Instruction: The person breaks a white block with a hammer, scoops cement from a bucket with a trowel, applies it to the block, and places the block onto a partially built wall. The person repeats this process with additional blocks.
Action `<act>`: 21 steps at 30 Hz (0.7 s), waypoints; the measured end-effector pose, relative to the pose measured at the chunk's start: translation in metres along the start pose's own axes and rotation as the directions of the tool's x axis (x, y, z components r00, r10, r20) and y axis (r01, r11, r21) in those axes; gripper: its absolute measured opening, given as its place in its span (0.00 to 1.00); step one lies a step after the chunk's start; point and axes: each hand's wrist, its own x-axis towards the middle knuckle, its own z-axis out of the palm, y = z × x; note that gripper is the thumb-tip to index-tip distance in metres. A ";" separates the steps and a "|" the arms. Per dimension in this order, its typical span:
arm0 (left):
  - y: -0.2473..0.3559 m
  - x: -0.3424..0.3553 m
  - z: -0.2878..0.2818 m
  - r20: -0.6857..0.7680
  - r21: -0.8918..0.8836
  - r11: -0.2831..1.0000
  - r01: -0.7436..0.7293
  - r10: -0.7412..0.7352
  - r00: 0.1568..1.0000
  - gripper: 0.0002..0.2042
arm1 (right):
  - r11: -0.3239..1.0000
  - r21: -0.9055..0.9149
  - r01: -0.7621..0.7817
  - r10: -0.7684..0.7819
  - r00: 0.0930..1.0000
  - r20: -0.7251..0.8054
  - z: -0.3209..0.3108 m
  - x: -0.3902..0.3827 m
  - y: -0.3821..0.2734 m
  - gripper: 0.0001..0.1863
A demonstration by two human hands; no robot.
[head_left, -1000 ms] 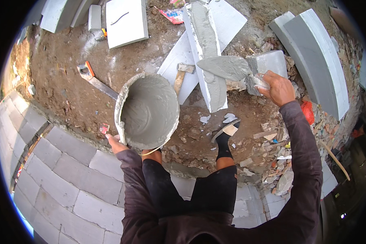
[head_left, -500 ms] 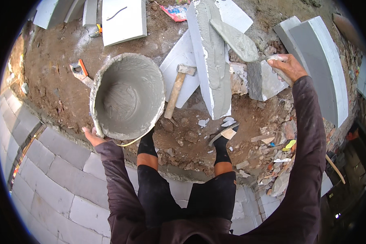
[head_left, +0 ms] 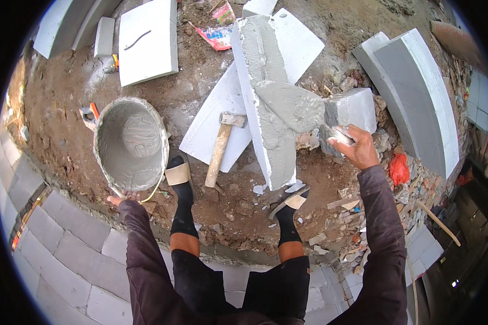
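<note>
Snugly, right grip (head_left: 360,147) wraps trowel (head_left: 301,111), blade (head_left: 288,103) leftward; left grip (head_left: 122,197) at bucket (head_left: 107,154), closure unclear.

The crumpled red-and-white packet (head_left: 216,37) bears blue printed lettering, too small to read surely.

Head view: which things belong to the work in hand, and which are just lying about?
In use:
trowel, in the right hand
bucket, left hand at its rim
mortar-topped slab, trowel blade over it

Apparently just lying about:
hammer
red plastic bag
torn wrapper
</note>
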 end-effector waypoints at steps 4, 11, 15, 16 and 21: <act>-0.006 0.029 -0.021 0.038 0.092 0.993 0.075 -0.079 0.996 0.46 | 0.974 -0.188 0.130 -0.146 0.987 -0.072 -0.037 0.084 -0.033 0.23; -0.010 0.068 -0.045 0.139 -0.031 0.963 -0.267 0.269 0.953 0.39 | 0.957 0.191 -0.218 0.196 0.972 0.126 -0.059 0.113 -0.054 0.27; -0.027 -0.025 -0.081 0.429 0.410 0.363 -0.837 0.733 0.528 0.27 | 0.841 0.235 -0.488 0.475 0.873 0.114 -0.028 0.038 -0.022 0.44; -0.029 -0.054 -0.086 0.413 0.454 0.393 -0.800 0.702 0.579 0.25 | 0.808 0.297 -0.509 0.467 0.860 0.203 -0.025 0.016 -0.014 0.51; -0.035 -0.169 -0.121 0.591 0.521 0.244 -0.818 0.589 0.552 0.21 | 0.877 0.286 -0.386 0.236 0.865 0.442 -0.007 -0.072 0.005 0.22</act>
